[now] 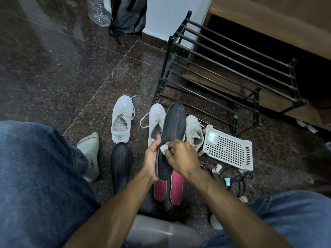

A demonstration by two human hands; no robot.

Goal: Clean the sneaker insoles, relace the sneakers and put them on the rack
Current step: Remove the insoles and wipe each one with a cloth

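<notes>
Two bare hands meet mid-frame: the left hand (152, 158) clasps a long, matte black foam insole (172, 138) by its edge, heel low, toe toward 12 o'clock; the right hand (180, 156) pinches a crumpled white wipe (163, 149) against it. Beneath lie two pink insoles (168, 188). Beyond, three white mesh sneakers (122, 119) stand before the black tubular rack (223, 68); polished stone floor (53, 68) lies open at 10 o'clock.

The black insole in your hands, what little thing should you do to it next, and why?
Probably slide the white wipe up along the black insole toward its toe. The right hand pinches the wipe down near the heel end, while the left hand grips the insole's edge and holds it up. Most of its length above the wipe looks not yet wiped, though that is hard to tell.
</notes>
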